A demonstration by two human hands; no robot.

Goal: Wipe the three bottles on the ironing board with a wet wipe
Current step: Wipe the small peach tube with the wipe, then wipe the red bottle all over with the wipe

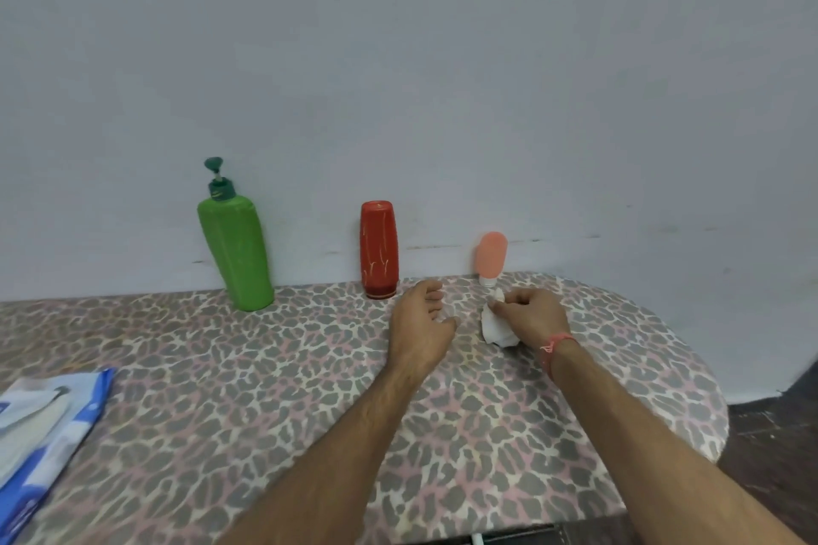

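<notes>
Three bottles stand along the back of the leopard-print ironing board (265, 389), against the wall: a tall green pump bottle (237, 252) at the left, a red bottle (378, 250) in the middle, and a small pink tube (490, 257) standing on its white cap at the right. My right hand (533, 316) is just in front of the pink tube, shut on a crumpled white wet wipe (495, 330). My left hand (420, 323) hovers between the red bottle and the wipe, fingers apart and holding nothing.
A blue and white wet wipe pack (40, 425) lies at the board's left front. The board's rounded end (708, 403) is at the right, with dark floor (770, 434) beyond it. A plain pale wall (398, 80) rises right behind the bottles.
</notes>
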